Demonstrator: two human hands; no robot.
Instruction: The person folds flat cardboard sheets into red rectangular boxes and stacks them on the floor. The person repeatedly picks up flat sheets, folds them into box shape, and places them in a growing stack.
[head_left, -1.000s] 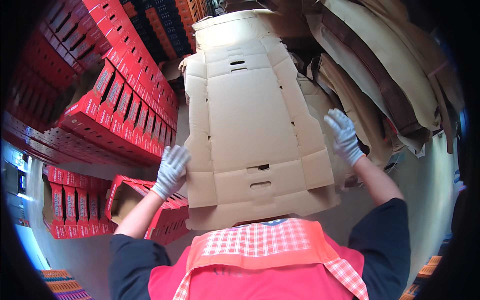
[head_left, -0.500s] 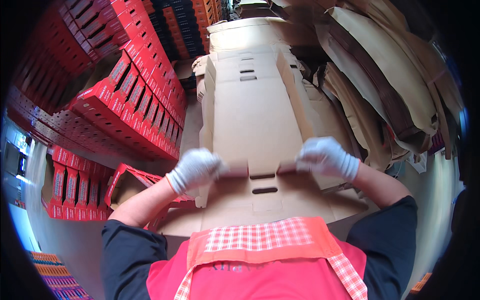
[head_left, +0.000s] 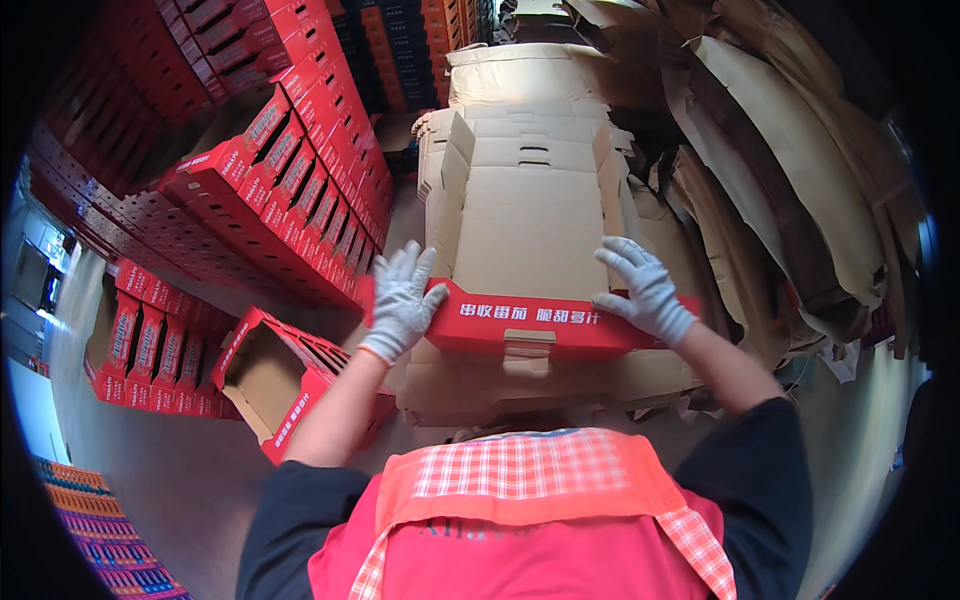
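At six o'clock of the flat carton [head_left: 530,230], my left hand [head_left: 400,300] and right hand [head_left: 640,290] press its folded-up red flap [head_left: 530,322], gloved fingers spread wide. Stacked red boxes [head_left: 300,190] sit at ten o'clock; brown cardboard sheets [head_left: 790,190] lean at two.

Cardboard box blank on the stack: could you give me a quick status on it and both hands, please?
Left hand and right hand, gloved, open, pressing the folded-up red flap. Box blank flat on the stack. Nothing on top.
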